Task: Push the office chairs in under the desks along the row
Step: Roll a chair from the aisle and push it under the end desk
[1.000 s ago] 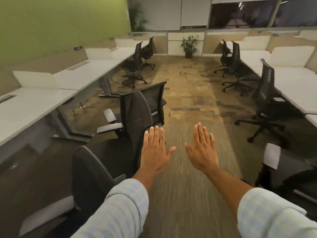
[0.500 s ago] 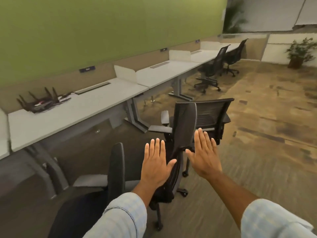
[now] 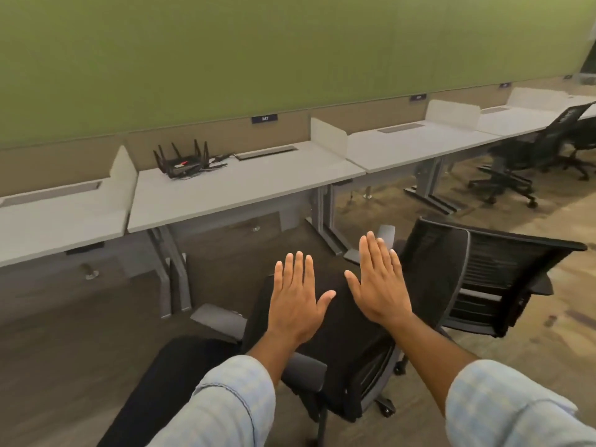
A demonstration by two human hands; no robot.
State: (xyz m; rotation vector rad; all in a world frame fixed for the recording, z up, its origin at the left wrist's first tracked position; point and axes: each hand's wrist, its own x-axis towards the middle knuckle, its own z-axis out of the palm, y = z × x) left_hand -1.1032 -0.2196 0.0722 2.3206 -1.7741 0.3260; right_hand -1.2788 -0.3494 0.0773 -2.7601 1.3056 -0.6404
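Note:
A black office chair (image 3: pixel 348 346) stands right below me, its backrest toward me, pulled out from the grey desk (image 3: pixel 245 185). My left hand (image 3: pixel 295 304) and my right hand (image 3: pixel 379 285) hover flat over the backrest, fingers spread, holding nothing; I cannot tell whether they touch it. A second black mesh chair (image 3: pixel 490 279) stands just to the right, turned sideways, away from the neighbouring desk (image 3: pixel 416 146). At lower left a dark seat (image 3: pixel 167 375) shows. Two more chairs (image 3: pixel 529 156) sit at the desks at the far right.
A black router with antennas (image 3: pixel 182 161) and cables lies on the desk ahead. White dividers (image 3: pixel 327 137) split the desk row beneath a green wall. Grey desk legs (image 3: pixel 172 269) stand ahead of the chair. Carpet opens to the right.
My view has swung left from the aisle to face the desk row. Both open hands now hang over the nearest chair's backrest instead of over the carpet.

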